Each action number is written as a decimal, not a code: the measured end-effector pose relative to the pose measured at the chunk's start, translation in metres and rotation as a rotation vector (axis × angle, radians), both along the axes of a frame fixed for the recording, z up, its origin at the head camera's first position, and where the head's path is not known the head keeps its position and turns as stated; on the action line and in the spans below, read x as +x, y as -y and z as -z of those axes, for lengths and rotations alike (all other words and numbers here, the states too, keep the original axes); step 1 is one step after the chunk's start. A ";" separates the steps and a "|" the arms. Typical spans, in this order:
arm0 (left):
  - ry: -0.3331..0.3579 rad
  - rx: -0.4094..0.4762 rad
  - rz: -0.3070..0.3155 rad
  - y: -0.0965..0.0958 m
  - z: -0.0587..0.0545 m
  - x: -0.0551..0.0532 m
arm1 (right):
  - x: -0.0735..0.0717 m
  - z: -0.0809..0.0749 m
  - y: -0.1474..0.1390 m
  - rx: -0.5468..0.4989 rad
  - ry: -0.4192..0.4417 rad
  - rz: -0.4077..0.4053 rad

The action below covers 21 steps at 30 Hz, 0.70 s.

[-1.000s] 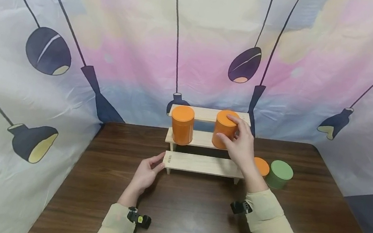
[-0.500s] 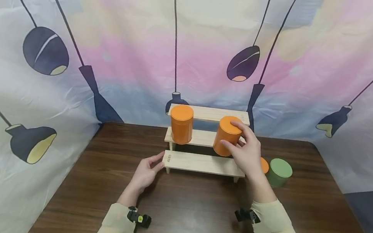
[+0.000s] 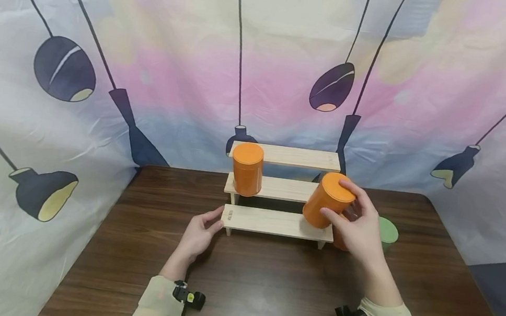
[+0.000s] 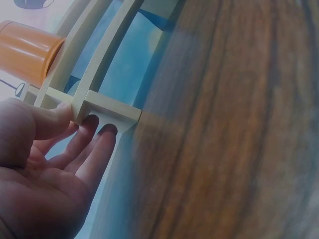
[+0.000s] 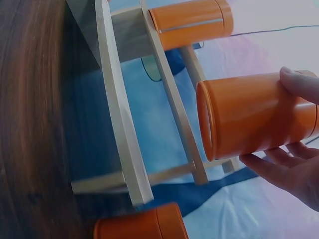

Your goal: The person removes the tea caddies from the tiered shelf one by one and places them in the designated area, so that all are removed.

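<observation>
Head cam high, facing forward-down over counter (image 3: 255, 290). Wrist cams close in, rolled opposite ways; all three views share the wooden rack (image 3: 269, 221).

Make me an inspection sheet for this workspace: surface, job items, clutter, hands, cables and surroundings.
Surface: dark wood-grain table.
Job's things: three-tier wooden rack; upright orange canister on its middle tier; tilted orange canister in hand; partly hidden orange canister and green canister beyond the rack's right end.
Clutter: nothing seen.
Hands: left hand holds the rack's left end at the lowest tier; right hand grips the tilted canister.
Cables: nothing seen.
Surroundings: pastel fabric backdrop printed with hanging lamps.
</observation>
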State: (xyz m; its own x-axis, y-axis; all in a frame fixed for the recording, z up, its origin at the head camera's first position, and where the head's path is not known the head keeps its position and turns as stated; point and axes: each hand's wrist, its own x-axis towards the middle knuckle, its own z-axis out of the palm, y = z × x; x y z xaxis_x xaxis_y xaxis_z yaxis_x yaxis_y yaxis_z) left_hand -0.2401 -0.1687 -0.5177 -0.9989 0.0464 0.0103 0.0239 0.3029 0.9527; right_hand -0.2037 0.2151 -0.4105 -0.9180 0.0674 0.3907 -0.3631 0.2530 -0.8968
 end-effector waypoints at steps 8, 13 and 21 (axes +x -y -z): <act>0.001 0.006 0.004 0.000 0.000 0.000 | 0.016 0.003 -0.025 0.082 0.017 0.047; -0.002 0.007 0.004 0.000 0.001 0.000 | 0.022 0.010 -0.042 0.111 0.026 0.080; -0.001 -0.004 -0.006 -0.001 0.001 0.000 | 0.027 0.019 -0.066 0.118 0.035 0.152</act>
